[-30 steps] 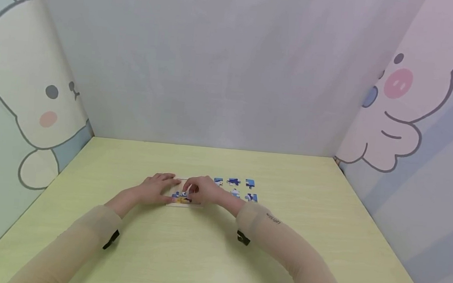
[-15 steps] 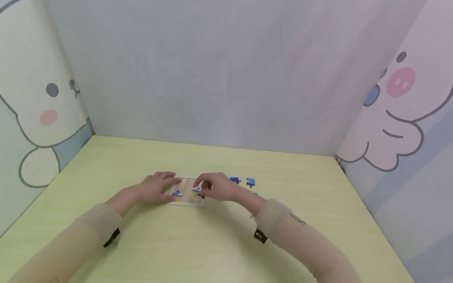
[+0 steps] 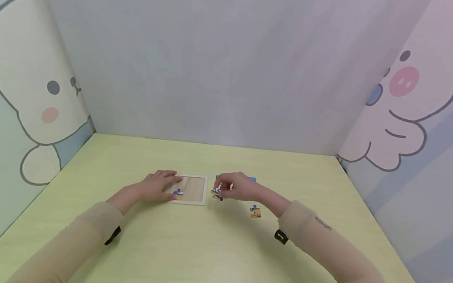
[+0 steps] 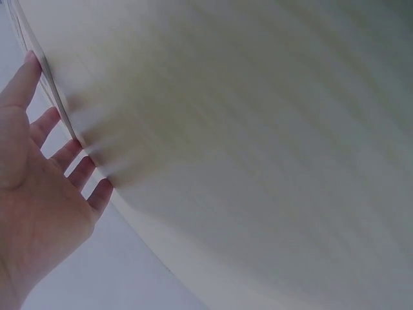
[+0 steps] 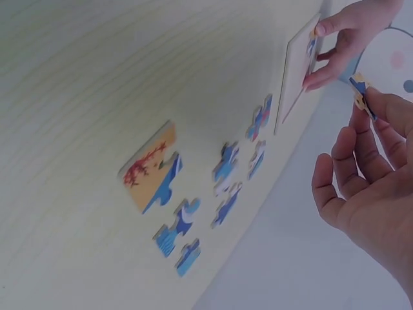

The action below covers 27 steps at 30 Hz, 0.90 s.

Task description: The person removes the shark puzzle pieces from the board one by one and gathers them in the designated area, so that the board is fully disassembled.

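My left hand (image 3: 154,186) rests on the left side of a pale wooden puzzle tray (image 3: 196,188), its fingers spread; in the left wrist view the fingertips of this hand (image 4: 42,187) touch the tray's edge. One blue, white and yellow puzzle piece (image 3: 178,193) lies at the tray's lower left, partly covered by the thumb. Just right of the tray, my right hand (image 3: 242,186) pinches a blue and yellow puzzle piece (image 5: 359,90) above the table between thumb and fingers. Its other fingers are loosely curled in the right wrist view.
Several loose puzzle pieces (image 5: 226,161) lie on the table right of the tray, mostly behind my right hand in the head view. A yellow corner piece with red coral (image 5: 151,169) lies nearest me. A grey-white curtain (image 3: 224,69) stands behind the table.
My right hand has lifted the puzzle piece from the tray's lower right and carried it rightward past the rim. More bare tray shows. The left hand has stayed in place.
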Tool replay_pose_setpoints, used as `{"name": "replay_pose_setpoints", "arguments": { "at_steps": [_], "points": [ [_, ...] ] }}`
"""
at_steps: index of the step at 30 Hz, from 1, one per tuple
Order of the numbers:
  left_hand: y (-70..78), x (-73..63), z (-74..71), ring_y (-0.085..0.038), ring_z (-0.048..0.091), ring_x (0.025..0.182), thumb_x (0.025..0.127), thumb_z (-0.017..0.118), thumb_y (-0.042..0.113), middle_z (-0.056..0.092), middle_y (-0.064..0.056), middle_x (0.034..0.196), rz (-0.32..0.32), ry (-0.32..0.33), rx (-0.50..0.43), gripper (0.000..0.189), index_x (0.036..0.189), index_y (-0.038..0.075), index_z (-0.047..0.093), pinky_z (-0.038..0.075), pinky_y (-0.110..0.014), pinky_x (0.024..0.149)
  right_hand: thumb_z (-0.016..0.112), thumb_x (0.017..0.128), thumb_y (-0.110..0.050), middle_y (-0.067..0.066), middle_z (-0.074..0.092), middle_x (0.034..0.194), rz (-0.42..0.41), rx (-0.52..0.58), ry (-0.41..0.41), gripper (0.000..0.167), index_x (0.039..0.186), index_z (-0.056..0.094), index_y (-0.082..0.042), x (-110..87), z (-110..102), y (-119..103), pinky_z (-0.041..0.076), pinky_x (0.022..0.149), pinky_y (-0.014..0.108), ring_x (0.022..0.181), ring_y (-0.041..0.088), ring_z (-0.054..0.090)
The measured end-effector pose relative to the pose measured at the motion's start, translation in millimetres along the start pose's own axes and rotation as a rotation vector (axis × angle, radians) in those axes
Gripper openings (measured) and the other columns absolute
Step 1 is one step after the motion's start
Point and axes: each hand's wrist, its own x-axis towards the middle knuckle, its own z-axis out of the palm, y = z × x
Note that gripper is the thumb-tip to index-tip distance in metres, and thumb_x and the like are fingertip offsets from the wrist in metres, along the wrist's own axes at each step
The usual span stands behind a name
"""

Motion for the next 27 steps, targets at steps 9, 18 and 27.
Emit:
{"name": "replay_pose_setpoints", "arguments": {
  "at_steps": [9,18,27],
  "points": [
    [-3.3,2.3,0.6,-0.042,0.023,0.137,0.089,0.060,0.046,0.026,-0.018,0.152,-0.011,-0.004,0.012,0.068,0.146,0.016,0.037,0.024,-0.064,0.104,0.065,0.088,-0.011,-0.010,0.065,0.078,0.013,-0.008,-0.058,0.014,0.099,0.064,-0.020,-23.0,-5,20,0.050,0.065,0.023,0.071,0.006,0.058],
    [-5.1,4.3,1.9,-0.043,0.024,0.136,0.089,0.060,0.047,0.026,-0.018,0.152,-0.006,-0.002,0.015,0.069,0.146,0.016,0.036,0.023,-0.064,0.104,0.064,0.089,-0.012,-0.012,0.063,0.079,0.064,-0.053,-0.131,0.015,0.099,0.066,-0.023,-31.7,2,35,0.050,0.065,0.023,0.071,0.005,0.057],
    [-2.9,1.1,0.4,-0.044,0.024,0.136,0.089,0.061,0.045,0.027,-0.019,0.151,0.002,-0.002,0.009,0.069,0.146,0.014,0.037,0.024,-0.066,0.102,0.068,0.087,-0.016,-0.013,0.062,0.082,0.132,-0.069,-0.157,0.015,0.100,0.067,-0.023,-35.0,10,46,0.050,0.070,0.022,0.076,0.005,0.056]
  ]
}}
